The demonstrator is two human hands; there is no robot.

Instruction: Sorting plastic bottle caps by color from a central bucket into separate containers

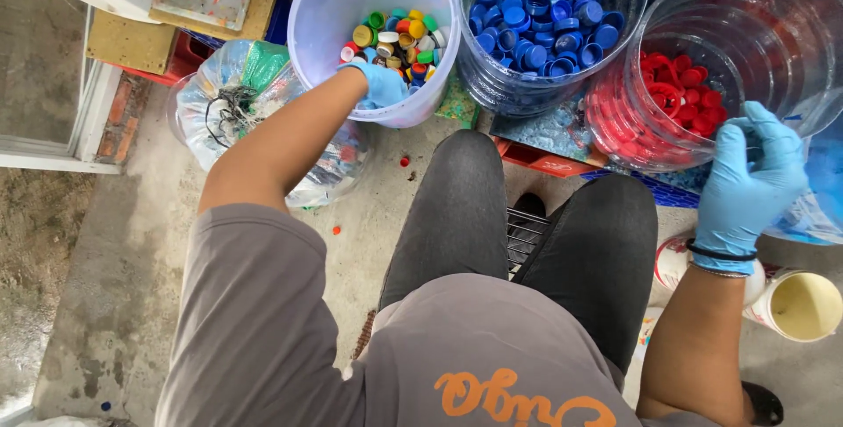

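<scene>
Landmark: white bucket, mixed-colour caps in bottom. Left hand, blue glove, over near rim, fingers curled into caps; contents of grasp cannot tell. Caps round, no long axis, lie just beyond fingertips. Right hand well right of bucket, loosely open, empty, at rim of red-cap jar. Left hand nearer.

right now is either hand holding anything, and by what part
The left hand reaches into the white bucket of mixed caps; any grip is hidden. The right hand hangs by the red-cap jar, seemingly empty.
</scene>
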